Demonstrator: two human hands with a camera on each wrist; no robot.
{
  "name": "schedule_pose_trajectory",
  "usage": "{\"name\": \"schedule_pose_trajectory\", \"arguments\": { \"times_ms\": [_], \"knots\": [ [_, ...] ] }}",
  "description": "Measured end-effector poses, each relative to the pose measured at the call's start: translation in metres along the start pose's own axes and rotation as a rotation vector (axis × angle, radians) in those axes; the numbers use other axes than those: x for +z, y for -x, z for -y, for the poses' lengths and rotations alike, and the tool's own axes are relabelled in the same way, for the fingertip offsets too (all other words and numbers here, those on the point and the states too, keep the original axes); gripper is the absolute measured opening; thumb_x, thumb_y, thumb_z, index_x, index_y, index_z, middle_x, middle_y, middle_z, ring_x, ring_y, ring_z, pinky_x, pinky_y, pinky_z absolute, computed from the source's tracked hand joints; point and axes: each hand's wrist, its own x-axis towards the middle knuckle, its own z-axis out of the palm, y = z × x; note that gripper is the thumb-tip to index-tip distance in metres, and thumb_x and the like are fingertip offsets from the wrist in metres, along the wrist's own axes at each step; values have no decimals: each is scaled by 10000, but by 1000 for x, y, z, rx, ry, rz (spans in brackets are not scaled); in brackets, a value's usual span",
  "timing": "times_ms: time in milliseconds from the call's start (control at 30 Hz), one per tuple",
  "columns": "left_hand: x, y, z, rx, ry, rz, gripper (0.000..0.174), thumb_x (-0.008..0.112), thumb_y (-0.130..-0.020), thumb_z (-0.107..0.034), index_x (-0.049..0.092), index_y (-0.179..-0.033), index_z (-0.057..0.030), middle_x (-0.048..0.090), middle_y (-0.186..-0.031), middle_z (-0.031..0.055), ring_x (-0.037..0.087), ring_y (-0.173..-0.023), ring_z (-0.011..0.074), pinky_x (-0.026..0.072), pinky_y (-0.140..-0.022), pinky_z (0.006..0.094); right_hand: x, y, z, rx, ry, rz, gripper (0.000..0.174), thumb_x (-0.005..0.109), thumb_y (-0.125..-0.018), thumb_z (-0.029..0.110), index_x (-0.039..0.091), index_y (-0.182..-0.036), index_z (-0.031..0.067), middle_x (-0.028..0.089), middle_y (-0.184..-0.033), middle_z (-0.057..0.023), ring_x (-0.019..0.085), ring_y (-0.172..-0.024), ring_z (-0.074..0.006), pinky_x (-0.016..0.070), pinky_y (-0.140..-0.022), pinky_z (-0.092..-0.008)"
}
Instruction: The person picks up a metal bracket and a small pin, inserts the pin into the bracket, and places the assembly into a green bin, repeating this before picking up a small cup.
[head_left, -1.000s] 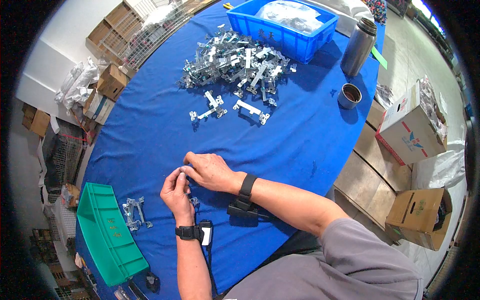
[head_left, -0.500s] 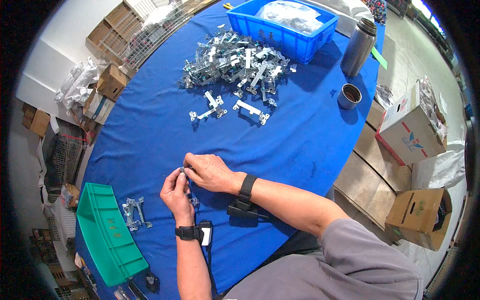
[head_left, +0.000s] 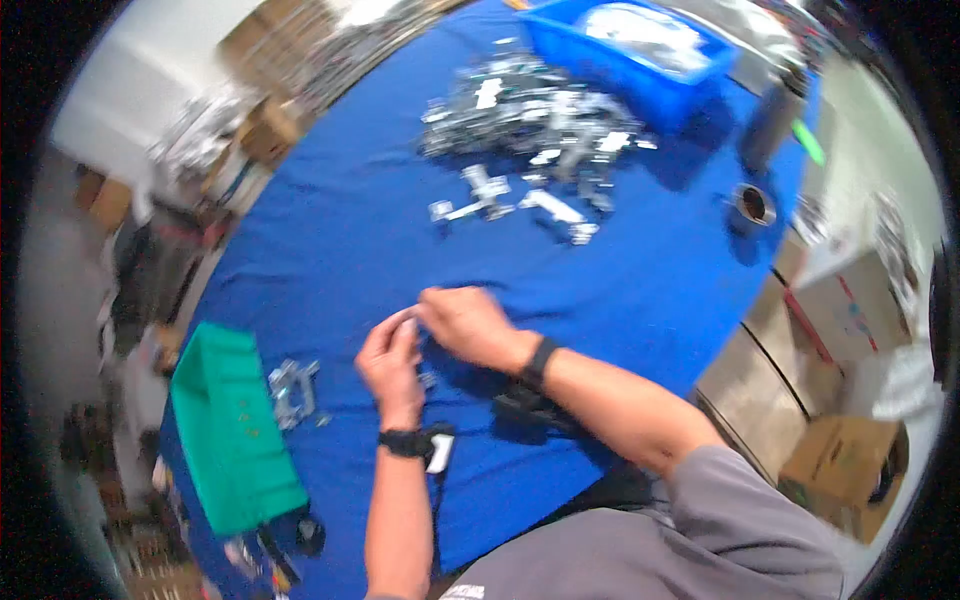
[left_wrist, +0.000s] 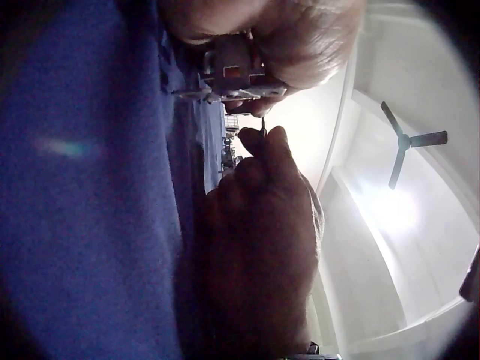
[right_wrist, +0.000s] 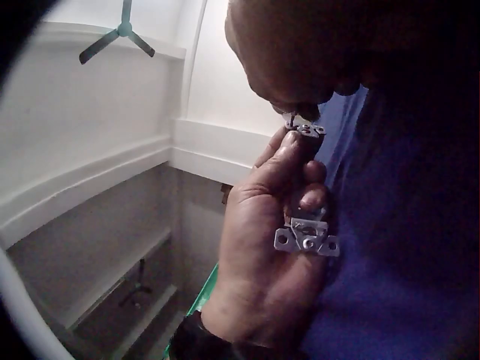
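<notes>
Both hands meet over the blue tablecloth near its front edge. My left hand grips a small metal bracket; one end sticks out below its curled fingers. My right hand reaches over from the right and pinches the bracket's upper end with its fingertips. In the left wrist view the bracket shows under the right hand, with the left hand below it. The head view is blurred, so the bracket is not clear there.
A big pile of metal brackets lies at the far side, with loose ones nearer. Behind stands a blue bin. A green bin and a few brackets lie left. A metal flask, cup and cardboard boxes are right.
The head view has swung and blurred. The two hands stay together on the bracket at the same spot on the cloth.
</notes>
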Motion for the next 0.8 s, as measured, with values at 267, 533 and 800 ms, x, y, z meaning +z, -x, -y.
{"name": "schedule_pose_trajectory", "arguments": {
  "times_ms": [267, 533, 800],
  "knots": [
    [-2, -8, 2, -77, 228, -55, 141, 690, -888, -45, 712, -1021, -7, 676, -812, 27, 575, -634, 64, 429, -505, 190, -4, -6, 4, 35, -179, -92, 289, 589, -964, 207, 536, -756, 13, 572, -670, -230, 583, -632, -431, 413, -539, -495],
    [-66, -12, -26, 24, -392, -64, 269, 639, -863, 1, 708, -1122, -16, 722, -1047, 79, 670, -837, 110, 536, -662, 242, -7, -6, 6, 16, -172, -68, 317, 582, -974, 220, 535, -746, 5, 557, -649, -224, 567, -593, -412, 401, -533, -480],
    [-150, -36, -6, 621, -1308, 56, 282, 565, -747, 43, 723, -966, -38, 703, -1008, 133, 646, -945, 324, 514, -859, 410, -7, -4, 6, -5, -196, -147, 249, 599, -967, 251, 560, -855, 32, 610, -692, -205, 616, -649, -408, 450, -560, -483]
  ]
}}
